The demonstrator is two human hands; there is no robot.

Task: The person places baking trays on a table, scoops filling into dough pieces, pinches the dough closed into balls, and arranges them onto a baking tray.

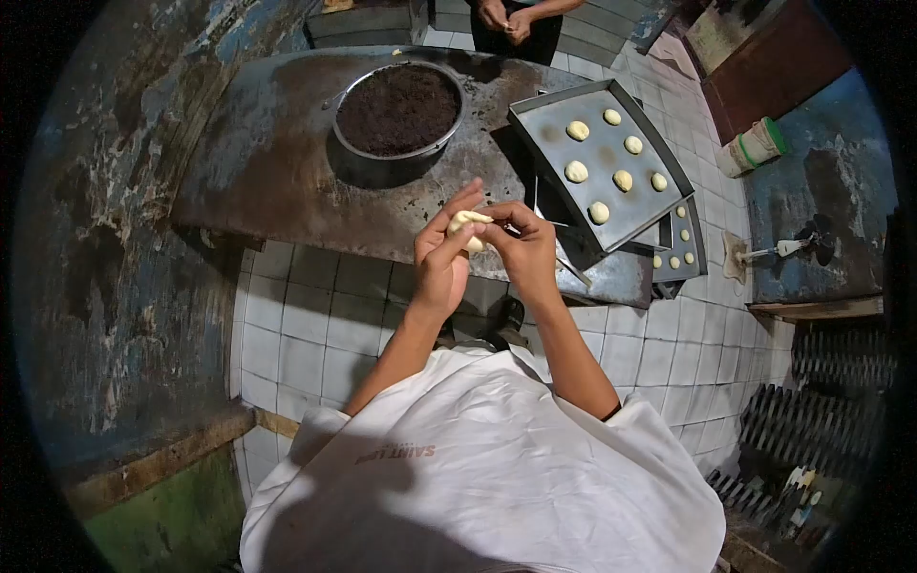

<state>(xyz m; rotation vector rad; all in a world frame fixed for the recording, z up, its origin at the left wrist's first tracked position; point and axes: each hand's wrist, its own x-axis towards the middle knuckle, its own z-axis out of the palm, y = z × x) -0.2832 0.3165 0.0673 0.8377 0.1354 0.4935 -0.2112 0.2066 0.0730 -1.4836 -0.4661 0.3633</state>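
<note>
Between my two hands is a piece of pale yellow dough (pixel 462 222), held up in front of the table's near edge. My left hand (pixel 443 256) cups it from the left, with the thumb across its front. The fingers of my right hand (pixel 525 246) pinch the dough's upper right edge. Beyond my hands stands a metal bowl (pixel 401 153) of dark brown crumbly filling (pixel 399 107). On the right, a metal baking tray (pixel 552 151) bears several round dough balls (pixel 623 180), spaced apart.
The worn table (pixel 258 172) carries the bowl and tray. Another tray (pixel 680 269) with smaller dough pieces sits lower right. Across the table are another person's hands (pixel 517 23). A bucket with a green rim (pixel 764 143) and a fan (pixel 812 241) are at right.
</note>
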